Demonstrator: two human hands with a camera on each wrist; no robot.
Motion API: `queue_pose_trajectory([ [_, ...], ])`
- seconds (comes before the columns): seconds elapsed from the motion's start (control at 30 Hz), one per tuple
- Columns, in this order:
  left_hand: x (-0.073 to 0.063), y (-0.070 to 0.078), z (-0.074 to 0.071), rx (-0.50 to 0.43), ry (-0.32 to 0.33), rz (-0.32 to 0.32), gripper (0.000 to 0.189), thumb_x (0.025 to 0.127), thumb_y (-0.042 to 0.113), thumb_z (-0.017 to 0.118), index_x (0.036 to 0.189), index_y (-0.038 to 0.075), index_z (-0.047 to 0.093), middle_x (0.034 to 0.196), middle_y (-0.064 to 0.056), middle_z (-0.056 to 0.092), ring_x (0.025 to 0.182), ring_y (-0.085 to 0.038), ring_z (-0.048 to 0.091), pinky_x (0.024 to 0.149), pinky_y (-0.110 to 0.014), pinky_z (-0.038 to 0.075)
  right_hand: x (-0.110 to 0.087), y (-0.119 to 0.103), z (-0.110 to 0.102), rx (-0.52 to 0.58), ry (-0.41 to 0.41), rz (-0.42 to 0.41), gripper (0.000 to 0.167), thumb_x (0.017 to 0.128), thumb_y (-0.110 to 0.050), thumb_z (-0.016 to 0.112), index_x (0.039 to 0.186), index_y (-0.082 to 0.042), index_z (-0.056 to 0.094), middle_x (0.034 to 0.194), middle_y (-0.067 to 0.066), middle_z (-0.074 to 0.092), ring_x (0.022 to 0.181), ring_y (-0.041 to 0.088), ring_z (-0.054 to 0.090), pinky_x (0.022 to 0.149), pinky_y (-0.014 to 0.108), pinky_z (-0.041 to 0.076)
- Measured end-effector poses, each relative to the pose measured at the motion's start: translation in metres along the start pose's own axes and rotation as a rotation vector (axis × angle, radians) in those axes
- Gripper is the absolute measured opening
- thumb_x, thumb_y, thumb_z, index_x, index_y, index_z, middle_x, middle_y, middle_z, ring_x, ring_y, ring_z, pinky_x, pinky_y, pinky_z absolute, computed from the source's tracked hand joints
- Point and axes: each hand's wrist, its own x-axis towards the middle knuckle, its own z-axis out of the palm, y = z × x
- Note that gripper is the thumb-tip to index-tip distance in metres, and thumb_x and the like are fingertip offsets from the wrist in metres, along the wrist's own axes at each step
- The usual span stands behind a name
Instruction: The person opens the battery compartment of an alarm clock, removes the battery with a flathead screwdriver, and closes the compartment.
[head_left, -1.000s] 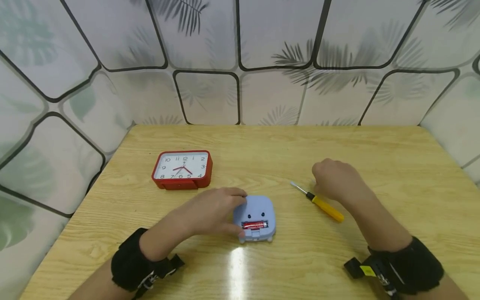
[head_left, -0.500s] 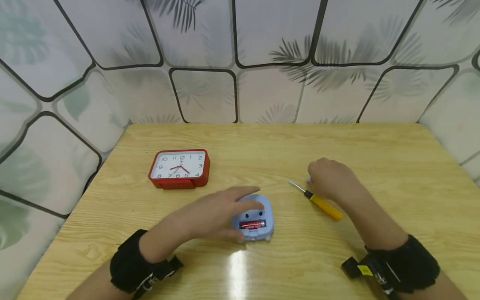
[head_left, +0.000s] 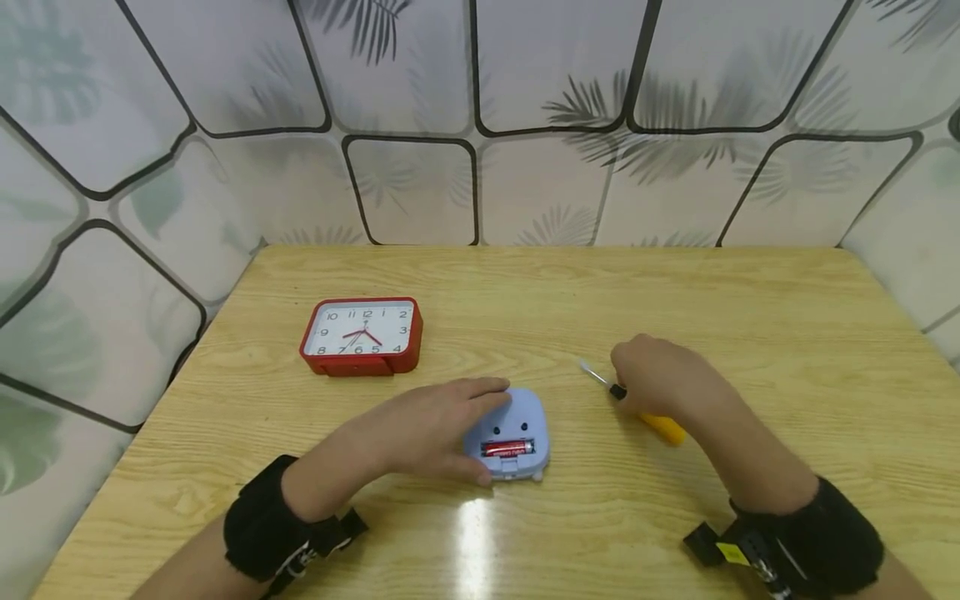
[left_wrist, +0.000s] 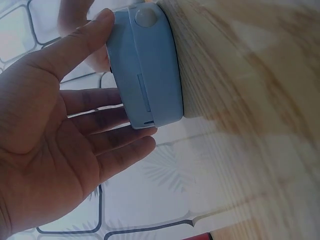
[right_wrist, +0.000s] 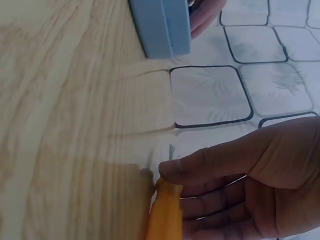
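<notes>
A small light blue device (head_left: 531, 412) with rounded corners lies on the table, its open battery compartment facing up. Inside sits a red battery (head_left: 507, 448), and two dark round spots show above it. My left hand (head_left: 427, 429) holds the device at its left side; in the left wrist view the thumb is on the near edge of the casing (left_wrist: 155, 75) and the fingers are at the far side. My right hand (head_left: 663, 383) pinches a screwdriver with a yellow handle (head_left: 666, 430). In the right wrist view, the thumb covers the top of that handle (right_wrist: 166, 215).
A red rectangular clock (head_left: 362, 333) with a white dial lies at the back left of the wooden table (head_left: 720, 292). Behind the table rises a wall (head_left: 540, 192) with a leaf and line pattern.
My left fingers have lifted and come back down on the device. The right hand has moved down onto the screwdriver and taken hold of it. A pale blue bit seen by that hand is hidden now.
</notes>
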Motion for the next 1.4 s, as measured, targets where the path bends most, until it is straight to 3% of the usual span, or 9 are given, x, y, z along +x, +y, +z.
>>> queue_pose_trajectory([
  [0.17, 0.002, 0.0, 0.001, 0.016, -0.001, 0.013, 0.087, 0.09, 0.045, 0.084, 0.156, 0.001, 0.049, 0.167, -0.015, 0.045, 0.151, -0.03, 0.049, 0.125, -0.044, 0.043, 0.003, 0.004, 0.003, 0.054, -0.042, -0.027, 0.027, 0.088, 0.002, 0.074, 0.075, -0.01, 0.053, 0.069, -0.003, 0.029, 0.061, 0.013, 0.028, 0.056, 0.026, 0.026],
  [0.27, 0.003, 0.0, 0.002, 0.015, -0.001, 0.009, 0.088, 0.09, 0.046, 0.085, 0.157, 0.002, 0.049, 0.167, -0.015, 0.045, 0.151, -0.03, 0.049, 0.125, -0.044, 0.043, 0.003, 0.004, 0.001, 0.064, -0.011, -0.06, 0.022, 0.088, 0.002, 0.071, 0.076, -0.009, 0.057, 0.068, -0.003, 0.038, 0.061, 0.013, 0.033, 0.056, 0.026, 0.029],
  [0.4, 0.002, 0.0, 0.001, 0.008, 0.003, 0.0, 0.09, 0.088, 0.048, 0.086, 0.157, 0.003, 0.049, 0.167, -0.015, 0.044, 0.152, -0.031, 0.049, 0.125, -0.045, 0.043, -0.001, -0.001, -0.004, 0.043, 0.125, -0.15, 0.003, 0.089, -0.003, 0.071, 0.089, -0.006, 0.069, 0.079, 0.001, 0.063, 0.068, 0.014, 0.049, 0.061, 0.029, 0.044],
  [0.67, 0.0, 0.0, 0.003, 0.017, 0.01, -0.004, 0.09, 0.088, 0.049, 0.086, 0.156, 0.003, 0.05, 0.166, -0.016, 0.045, 0.151, -0.031, 0.05, 0.124, -0.045, 0.044, -0.025, -0.02, -0.02, 0.049, 0.371, -0.315, 0.022, 0.102, -0.013, 0.071, 0.121, -0.005, 0.079, 0.103, 0.004, 0.076, 0.083, 0.015, 0.066, 0.075, 0.04, 0.058],
  [0.83, 0.001, 0.001, 0.002, 0.011, 0.0, -0.012, 0.09, 0.088, 0.049, 0.086, 0.157, 0.004, 0.05, 0.167, -0.014, 0.044, 0.152, -0.03, 0.049, 0.124, -0.045, 0.043, -0.038, -0.023, -0.026, 0.148, 0.542, -0.337, 0.016, 0.094, -0.018, 0.082, 0.109, -0.013, 0.08, 0.101, -0.001, 0.082, 0.086, 0.017, 0.075, 0.077, 0.042, 0.062],
  [1.0, 0.001, 0.001, 0.0, 0.02, 0.008, -0.006, 0.09, 0.088, 0.049, 0.085, 0.157, 0.004, 0.05, 0.167, -0.015, 0.045, 0.152, -0.03, 0.049, 0.124, -0.045, 0.043, -0.045, -0.025, -0.029, 0.222, 0.67, -0.459, 0.015, 0.087, -0.008, 0.086, 0.101, -0.015, 0.082, 0.094, -0.005, 0.081, 0.074, 0.004, 0.066, 0.065, 0.027, 0.056],
  [1.13, 0.001, 0.001, 0.0, 0.024, 0.011, -0.005, 0.091, 0.087, 0.05, 0.086, 0.157, 0.004, 0.05, 0.167, -0.015, 0.045, 0.151, -0.03, 0.05, 0.123, -0.045, 0.044, -0.048, -0.027, -0.029, 0.334, 0.696, -0.576, 0.024, 0.085, 0.0, 0.086, 0.103, -0.015, 0.082, 0.097, -0.006, 0.08, 0.071, 0.0, 0.062, 0.06, 0.02, 0.054],
  [1.3, 0.0, 0.001, 0.0, 0.016, 0.007, -0.005, 0.091, 0.088, 0.049, 0.086, 0.157, 0.004, 0.049, 0.167, -0.016, 0.044, 0.152, -0.031, 0.049, 0.124, -0.046, 0.043, -0.052, -0.035, -0.027, 0.658, 0.656, -0.576, 0.046, 0.079, 0.01, 0.087, 0.118, -0.003, 0.066, 0.091, 0.008, 0.08, 0.062, 0.004, 0.068, 0.051, 0.021, 0.057],
  [1.4, 0.001, 0.001, 0.0, 0.009, 0.004, -0.005, 0.09, 0.088, 0.049, 0.085, 0.157, 0.003, 0.05, 0.167, -0.016, 0.044, 0.152, -0.032, 0.048, 0.124, -0.046, 0.043, -0.051, -0.041, -0.022, 0.728, 0.684, -0.638, 0.052, 0.078, 0.013, 0.086, 0.122, 0.001, 0.059, 0.089, 0.014, 0.078, 0.064, 0.008, 0.073, 0.049, 0.023, 0.058],
])
